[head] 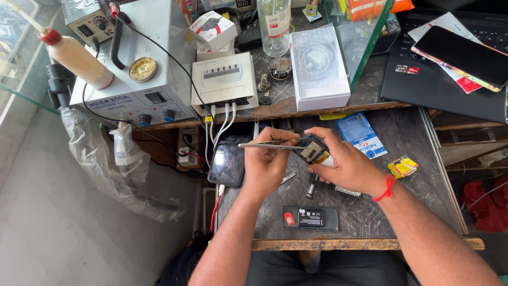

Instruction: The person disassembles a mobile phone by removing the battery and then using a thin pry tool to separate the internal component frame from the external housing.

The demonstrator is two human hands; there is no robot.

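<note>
Between both hands (304, 164), tweezers (270, 144) touch the small phone part (312, 149).

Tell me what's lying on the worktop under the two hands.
Under the right hand a dark screwdriver-like tool pokes out, partly covered. Below the left hand lies a small metal piece. Anything directly beneath the palms is hidden.

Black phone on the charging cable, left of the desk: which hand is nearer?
Left. The left hand with the tweezers is right beside the black phone; the right hand is farther right, holding a small device.

Right hand (346, 164) hides most of small part (312, 150).
</note>
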